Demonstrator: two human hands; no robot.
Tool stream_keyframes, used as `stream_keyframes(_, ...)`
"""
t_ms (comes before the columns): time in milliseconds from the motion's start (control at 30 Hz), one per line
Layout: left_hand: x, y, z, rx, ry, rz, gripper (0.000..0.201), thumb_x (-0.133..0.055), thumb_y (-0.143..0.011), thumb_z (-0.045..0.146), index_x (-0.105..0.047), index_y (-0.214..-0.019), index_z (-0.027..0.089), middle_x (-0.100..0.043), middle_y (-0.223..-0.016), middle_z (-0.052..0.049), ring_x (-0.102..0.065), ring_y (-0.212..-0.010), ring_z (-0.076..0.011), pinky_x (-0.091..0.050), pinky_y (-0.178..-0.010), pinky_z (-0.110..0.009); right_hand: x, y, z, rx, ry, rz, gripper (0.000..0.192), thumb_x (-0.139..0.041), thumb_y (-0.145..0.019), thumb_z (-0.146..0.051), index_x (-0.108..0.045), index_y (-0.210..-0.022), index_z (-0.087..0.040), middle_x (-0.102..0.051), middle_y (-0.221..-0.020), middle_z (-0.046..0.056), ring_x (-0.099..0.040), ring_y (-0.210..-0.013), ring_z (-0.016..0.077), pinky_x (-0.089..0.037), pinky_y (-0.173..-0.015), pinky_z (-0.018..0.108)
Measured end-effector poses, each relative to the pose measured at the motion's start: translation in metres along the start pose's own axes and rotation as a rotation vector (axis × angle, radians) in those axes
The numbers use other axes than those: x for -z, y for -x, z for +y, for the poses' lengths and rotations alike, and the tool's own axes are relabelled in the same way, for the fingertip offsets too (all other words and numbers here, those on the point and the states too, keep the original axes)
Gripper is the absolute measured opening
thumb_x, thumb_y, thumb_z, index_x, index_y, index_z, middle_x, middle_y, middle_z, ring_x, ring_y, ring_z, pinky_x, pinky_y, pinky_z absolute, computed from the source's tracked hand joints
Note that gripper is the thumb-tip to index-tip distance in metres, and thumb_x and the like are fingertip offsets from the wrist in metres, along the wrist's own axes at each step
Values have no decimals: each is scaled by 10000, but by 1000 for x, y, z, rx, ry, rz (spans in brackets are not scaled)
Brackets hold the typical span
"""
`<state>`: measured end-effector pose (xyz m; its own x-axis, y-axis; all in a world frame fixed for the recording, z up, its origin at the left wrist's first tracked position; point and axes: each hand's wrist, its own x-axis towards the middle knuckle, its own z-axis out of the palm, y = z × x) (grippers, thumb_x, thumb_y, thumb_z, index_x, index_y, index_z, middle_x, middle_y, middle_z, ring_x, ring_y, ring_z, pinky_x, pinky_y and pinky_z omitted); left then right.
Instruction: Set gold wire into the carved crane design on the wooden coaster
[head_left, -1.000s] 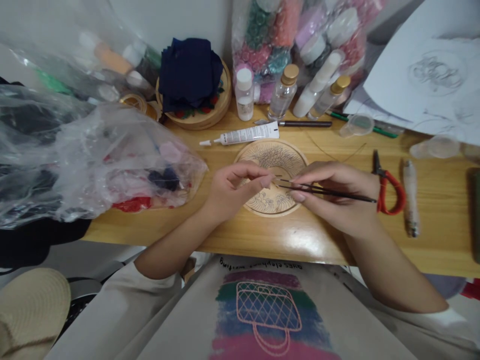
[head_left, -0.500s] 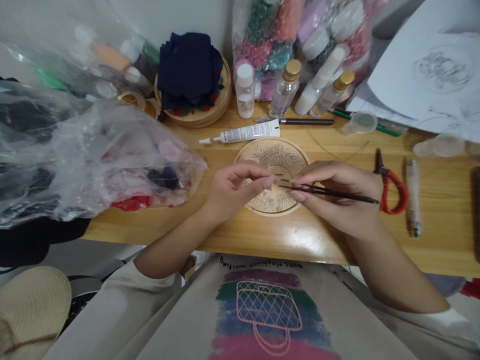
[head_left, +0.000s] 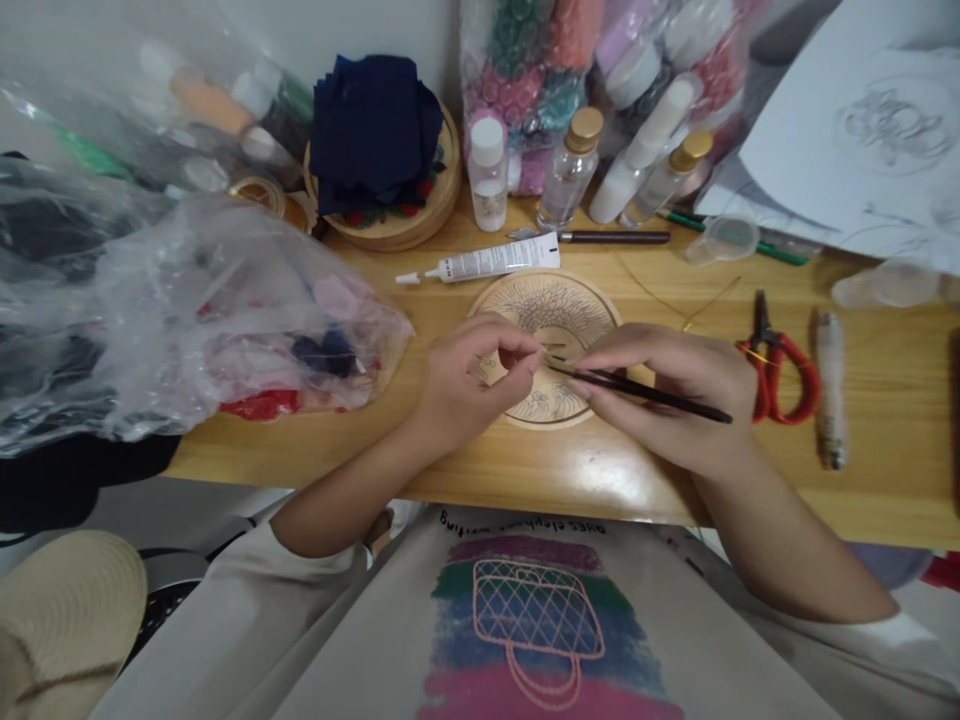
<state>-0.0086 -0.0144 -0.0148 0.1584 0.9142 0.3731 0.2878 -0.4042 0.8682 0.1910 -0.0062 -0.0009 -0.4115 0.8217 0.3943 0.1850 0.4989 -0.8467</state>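
Note:
In my right hand (head_left: 667, 395) is a pair of dark tweezers (head_left: 652, 393), gripped between thumb and fingers and pointing left. Their tips reach the fingertips of my left hand (head_left: 487, 375), which is closed in a pinch; whatever sits between those fingers is too small to make out. Both hands hover over a round wooden disc (head_left: 566, 290) with fine line patterns of feathery or wavy strokes. The hands cover parts of the disc's left and right sides.
Red-handled pliers (head_left: 799, 385) and a whitish tube (head_left: 831, 390) lie at right. Behind the disc are a white glue tube (head_left: 499, 260), a dark-handled pen-like tool (head_left: 615, 238) and several bottles (head_left: 568, 175). A plastic bag (head_left: 247, 300) crowds the left. Thin gold wire (head_left: 652, 298) lies behind my right hand.
The tweezers have shifted slightly left, and their two arms look closer together. My right hand has also edged left, showing more of the pliers. The left hand keeps its pinch.

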Motion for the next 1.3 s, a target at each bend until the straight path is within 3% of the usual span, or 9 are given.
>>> stream_keyframes(300,2,0,3,6,-156,-19,97,-641,-808,100,-631,-763,185,-639,-706,37,-590,-681,-83,-481,-669,-218,0,0,1,20,-3,-18,278,-740,-798,-134,-709,-1015,-306,-744,-828,1,-702,-722,173,-550,-587,315)
stream_keyframes(600,2,-2,-3,251,211,40,67,-696,-810,194,-692,-743,193,-671,-686,20,-615,-646,-89,-499,-620,-219,1,0,1,-41,-43,31,225,-756,-779,-132,-728,-960,-262,-736,-821,-1,-681,-708,138,-527,-594,276)
stream_keyframes(800,1,-5,1,408,483,15,113,-755,-799,258,-729,-703,203,-683,-668,28,-618,-647,-77,-502,-644,-207,2,1,-2,-133,-154,99,264,-772,-749,-94,-741,-945,-269,-746,-827,-19,-687,-709,112,-559,-617,233)
stream_keyframes(1133,2,-5,2,465,624,-40,179,-780,-781,332,-719,-716,177,-637,-646,34,-566,-613,-64,-467,-618,-202,2,-2,-5,-246,-282,164,234,-782,-731,-90,-757,-872,-274,-751,-812,-16,-698,-700,128,-590,-632,252)
stream_keyframes(1300,2,-4,1,461,649,-75,175,-750,-818,342,-723,-757,180,-635,-668,29,-570,-643,-69,-469,-622,-193,2,-3,-5,-256,-344,181,209,-787,-729,-106,-762,-862,-266,-733,-739,-26,-648,-576,100,-554,-539,232)
